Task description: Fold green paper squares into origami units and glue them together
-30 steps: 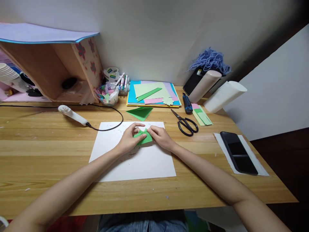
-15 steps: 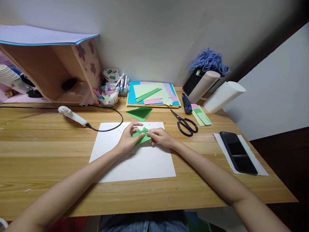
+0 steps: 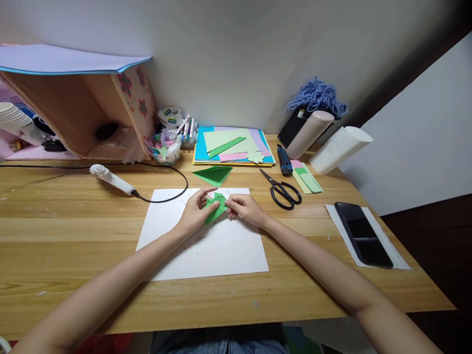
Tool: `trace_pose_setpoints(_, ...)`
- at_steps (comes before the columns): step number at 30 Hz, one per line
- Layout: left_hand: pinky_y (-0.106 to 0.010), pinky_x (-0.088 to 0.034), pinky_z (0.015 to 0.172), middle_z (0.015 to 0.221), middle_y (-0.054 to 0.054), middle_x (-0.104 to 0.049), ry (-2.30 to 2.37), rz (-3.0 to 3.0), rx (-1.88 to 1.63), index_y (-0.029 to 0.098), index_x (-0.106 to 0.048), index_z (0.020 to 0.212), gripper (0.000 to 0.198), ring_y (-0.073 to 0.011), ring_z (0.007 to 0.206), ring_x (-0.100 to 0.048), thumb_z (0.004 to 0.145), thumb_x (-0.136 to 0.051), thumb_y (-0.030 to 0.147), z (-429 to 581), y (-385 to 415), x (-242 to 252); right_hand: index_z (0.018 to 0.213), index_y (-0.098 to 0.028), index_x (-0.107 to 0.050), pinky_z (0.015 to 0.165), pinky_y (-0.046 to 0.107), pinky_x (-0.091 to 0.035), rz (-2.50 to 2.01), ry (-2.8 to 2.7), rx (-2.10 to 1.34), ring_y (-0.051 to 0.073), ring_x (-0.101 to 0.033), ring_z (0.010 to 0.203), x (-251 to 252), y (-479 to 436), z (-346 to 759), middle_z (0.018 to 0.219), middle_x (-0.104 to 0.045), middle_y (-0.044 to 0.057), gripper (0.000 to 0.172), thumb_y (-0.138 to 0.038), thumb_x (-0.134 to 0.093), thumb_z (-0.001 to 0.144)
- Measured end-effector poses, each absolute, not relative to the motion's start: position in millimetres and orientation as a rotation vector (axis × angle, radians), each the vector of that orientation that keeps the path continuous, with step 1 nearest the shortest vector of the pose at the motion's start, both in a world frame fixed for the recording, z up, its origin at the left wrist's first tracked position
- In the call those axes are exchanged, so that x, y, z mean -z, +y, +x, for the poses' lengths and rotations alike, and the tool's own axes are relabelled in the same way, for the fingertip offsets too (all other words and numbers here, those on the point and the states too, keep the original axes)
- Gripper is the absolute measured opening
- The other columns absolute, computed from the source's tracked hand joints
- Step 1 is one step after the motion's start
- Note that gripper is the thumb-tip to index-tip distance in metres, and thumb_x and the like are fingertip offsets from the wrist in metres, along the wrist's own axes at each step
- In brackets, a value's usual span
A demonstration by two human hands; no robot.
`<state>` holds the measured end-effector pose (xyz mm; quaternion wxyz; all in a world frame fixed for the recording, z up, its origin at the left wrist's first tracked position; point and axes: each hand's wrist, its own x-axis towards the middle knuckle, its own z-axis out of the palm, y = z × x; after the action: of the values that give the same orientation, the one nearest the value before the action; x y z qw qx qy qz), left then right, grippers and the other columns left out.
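Observation:
A small folded piece of green paper (image 3: 216, 206) is held between both hands over a white sheet (image 3: 206, 241) on the wooden desk (image 3: 73, 236). My left hand (image 3: 194, 212) pinches its left side with thumb and fingers. My right hand (image 3: 244, 208) grips its right end with curled fingers. The green paper is tilted and lifted slightly off the sheet.
A green paper triangle (image 3: 214, 173) lies beyond the sheet. Black scissors (image 3: 282, 189), a blue utility knife (image 3: 284, 160) and paper scraps (image 3: 308, 178) lie to the right, a phone (image 3: 363, 234) further right. Coloured paper stack (image 3: 234, 145), marker cup (image 3: 165, 147), corded glue tool (image 3: 110, 178) and wooden box (image 3: 73, 108) stand behind.
The green paper has been turned and raised a little off the sheet. Both hands shifted slightly away from me, with the right fingers curling tighter on its end.

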<state>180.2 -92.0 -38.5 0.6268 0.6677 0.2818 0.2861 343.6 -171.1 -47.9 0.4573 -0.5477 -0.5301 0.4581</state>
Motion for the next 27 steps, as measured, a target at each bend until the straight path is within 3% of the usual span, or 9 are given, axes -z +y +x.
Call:
trace_pose_setpoints(4, -0.020, -0.040, 0.058, 0.071, 0.002, -0.052, 0.664, 1.510, -0.584, 0.015, -0.057, 0.109, 0.042, -0.0101, 0.065, -0.050, 0.070, -0.064, 0.027, 180.7, -93.8, 37.7, 0.064, -0.016, -0.053, 0.054, 0.023, -0.041, -1.370, -1.253, -0.972, 0.010, -0.051, 0.052, 48.0, -169.9, 342.7, 0.057, -0.053, -0.002, 0.032, -0.043, -0.053, 0.081)
trace_pose_setpoints(8, -0.024, -0.044, 0.064, 0.078, -0.004, -0.062, 0.637, 1.505, -0.419, 0.012, -0.062, 0.089, 0.029, -0.0139, 0.070, -0.056, 0.065, -0.067, 0.029, 181.4, -95.1, 36.0, 0.062, -0.016, -0.053, 0.056, 0.023, -0.038, -1.421, -1.380, -0.841, 0.010, -0.048, 0.055, 45.7, -171.2, 342.1, 0.056, -0.050, -0.003, 0.031, -0.041, -0.054, 0.081)
trace_pose_setpoints(12, -0.025, -0.045, 0.057, 0.065, -0.002, -0.060, 0.719, 1.461, -0.381, 0.012, -0.060, 0.071, 0.026, -0.0143, 0.061, -0.056, 0.065, -0.067, 0.036, 181.4, -96.4, 32.9, 0.071, -0.017, -0.053, 0.057, 0.023, -0.039, -1.393, -1.384, -0.888, 0.010, -0.048, 0.057, 43.4, -173.2, 337.9, 0.061, -0.050, -0.003, 0.029, -0.043, -0.050, 0.083)
trace_pose_setpoints(15, -0.027, -0.048, 0.057, 0.067, -0.002, -0.060, 0.813, 1.330, -0.496, 0.012, -0.058, 0.072, 0.030, -0.0155, 0.062, -0.058, 0.063, -0.069, 0.039, 181.2, -95.7, 30.6, 0.086, -0.018, -0.053, 0.059, 0.023, -0.042, -1.350, -1.282, -1.030, 0.011, -0.052, 0.065, 44.0, -173.5, 333.5, 0.075, -0.056, -0.001, 0.028, -0.045, -0.055, 0.078)
trace_pose_setpoints(17, -0.026, -0.048, 0.056, 0.066, -0.002, -0.060, 0.884, 1.246, -0.592, 0.013, -0.057, 0.073, 0.032, -0.0149, 0.061, -0.058, 0.062, -0.069, 0.041, 180.6, -93.9, 30.2, 0.086, -0.017, -0.054, 0.058, 0.023, -0.041, -1.377, -1.262, -1.094, 0.012, -0.053, 0.066, 45.4, -173.0, 331.6, 0.079, -0.057, 0.001, 0.032, -0.043, -0.064, 0.072)
trace_pose_setpoints(22, -0.021, -0.046, 0.054, 0.061, 0.002, -0.055, 0.907, 1.166, -0.737, 0.014, -0.052, 0.068, 0.030, -0.0105, 0.057, -0.055, 0.063, -0.070, 0.039, 178.8, -89.0, 32.4, 0.082, -0.014, -0.058, 0.054, 0.023, -0.041, -1.365, -1.158, -1.178, 0.011, -0.053, 0.058, 47.1, -169.5, 332.5, 0.069, -0.059, 0.001, 0.030, -0.039, -0.067, 0.068)
trace_pose_setpoints(27, -0.023, -0.048, 0.056, 0.061, 0.002, -0.058, 0.870, 1.125, -0.621, 0.015, -0.048, 0.066, 0.029, -0.0116, 0.058, -0.058, 0.063, -0.071, 0.034, 179.8, -90.2, 30.2, 0.072, -0.016, -0.053, 0.056, 0.024, -0.046, -1.313, -0.828, -1.109, 0.010, -0.056, 0.057, 47.0, -165.3, 334.8, 0.066, -0.058, -0.001, 0.028, -0.038, -0.069, 0.064)
